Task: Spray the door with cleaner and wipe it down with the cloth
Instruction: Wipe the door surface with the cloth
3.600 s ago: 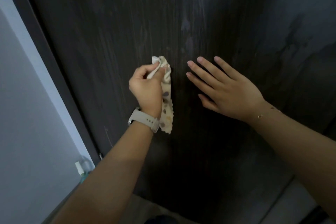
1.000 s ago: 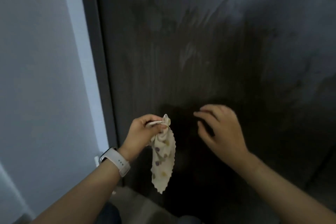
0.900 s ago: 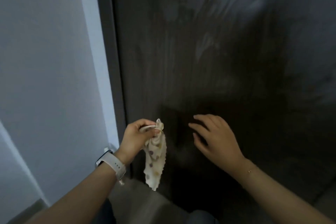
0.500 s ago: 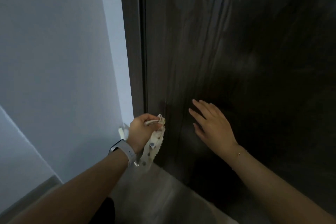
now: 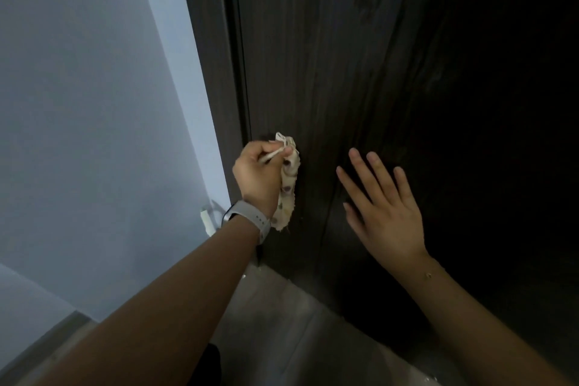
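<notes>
Head view, left hand (image 5: pixel 255 174) pinching cloth (image 5: pixel 287 186) hanging lengthwise down door (image 5: pixel 344 72), right hand (image 5: pixel 383 210) flat, fingers straight.

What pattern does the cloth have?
The cloth is cream with dark spots, seen in the head view.

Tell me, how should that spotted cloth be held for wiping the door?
Probably by its bunched top, from the side away from the door. The left hand pinches the cloth there already, leaving the loose tail hanging against the door. Balling more fabric into the palm would likely give a fuller wiping pad.
</notes>
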